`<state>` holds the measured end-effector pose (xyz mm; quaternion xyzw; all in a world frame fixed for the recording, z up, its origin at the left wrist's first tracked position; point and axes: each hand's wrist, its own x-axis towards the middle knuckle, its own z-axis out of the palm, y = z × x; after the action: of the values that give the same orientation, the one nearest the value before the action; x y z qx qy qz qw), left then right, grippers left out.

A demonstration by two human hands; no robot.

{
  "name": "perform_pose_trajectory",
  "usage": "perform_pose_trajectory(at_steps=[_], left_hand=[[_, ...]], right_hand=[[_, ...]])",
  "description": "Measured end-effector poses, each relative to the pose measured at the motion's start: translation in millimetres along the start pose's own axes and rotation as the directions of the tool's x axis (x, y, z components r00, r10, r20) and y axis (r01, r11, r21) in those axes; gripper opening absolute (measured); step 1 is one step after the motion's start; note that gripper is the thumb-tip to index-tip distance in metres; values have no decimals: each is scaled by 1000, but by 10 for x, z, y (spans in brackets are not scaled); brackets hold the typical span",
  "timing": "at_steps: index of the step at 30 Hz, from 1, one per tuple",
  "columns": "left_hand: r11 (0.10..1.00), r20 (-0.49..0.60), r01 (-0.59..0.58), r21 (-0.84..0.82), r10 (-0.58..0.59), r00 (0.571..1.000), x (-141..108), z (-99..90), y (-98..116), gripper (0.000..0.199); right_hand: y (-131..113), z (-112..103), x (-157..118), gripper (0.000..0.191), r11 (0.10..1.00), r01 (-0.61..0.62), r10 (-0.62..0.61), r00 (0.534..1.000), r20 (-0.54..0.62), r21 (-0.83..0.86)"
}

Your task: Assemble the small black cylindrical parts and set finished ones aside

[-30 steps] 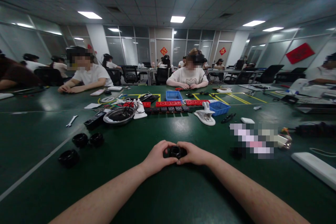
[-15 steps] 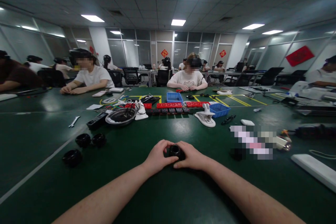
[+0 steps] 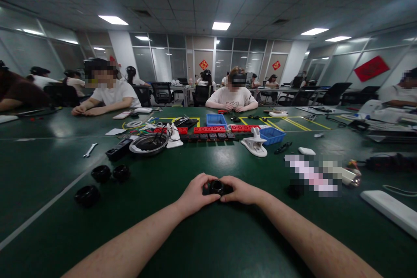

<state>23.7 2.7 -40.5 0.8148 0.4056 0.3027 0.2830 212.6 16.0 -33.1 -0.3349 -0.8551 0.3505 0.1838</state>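
Observation:
Between my two hands, near the middle of the green table, is a black round part with a hole in its top [image 3: 216,187]. My left hand [image 3: 199,193] curls round its left side, fingers behind and thumb in front. From the right, my right hand [image 3: 241,191] closes on it the same way, its thumb close to the left thumb. The fingers cover much of the part's sides. To the left stand three similar black round parts: one at the front [image 3: 87,196], one behind it [image 3: 100,173] and one beside that [image 3: 121,173].
Ahead lie red sockets [image 3: 209,130], a round metal dish [image 3: 148,144], a white clip stand [image 3: 256,143] and a blue bin [image 3: 273,135]. A wrench [image 3: 90,150] is at left, a long white case [image 3: 391,210] at right. Co-workers sit across the table.
My right thumb has shifted slightly up and right at the front of the black round part. Both hands stay around it; the view has moved slightly.

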Motion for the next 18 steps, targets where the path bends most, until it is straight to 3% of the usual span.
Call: perform_pose_trajectory(at_steps=[11, 15, 18], left_hand=[[1000, 13, -1, -20, 2, 1000, 6, 12, 4, 36], [999, -7, 43, -8, -44, 999, 5, 43, 17, 37], [993, -84, 117, 1, -117, 990, -1, 93, 34, 36]], right_hand=[[18, 40, 14, 35, 995, -95, 94, 994, -49, -31], [12, 122, 17, 40, 970, -192, 169, 974, -151, -152], [11, 236, 48, 39, 908, -301, 221, 935, -278, -292]])
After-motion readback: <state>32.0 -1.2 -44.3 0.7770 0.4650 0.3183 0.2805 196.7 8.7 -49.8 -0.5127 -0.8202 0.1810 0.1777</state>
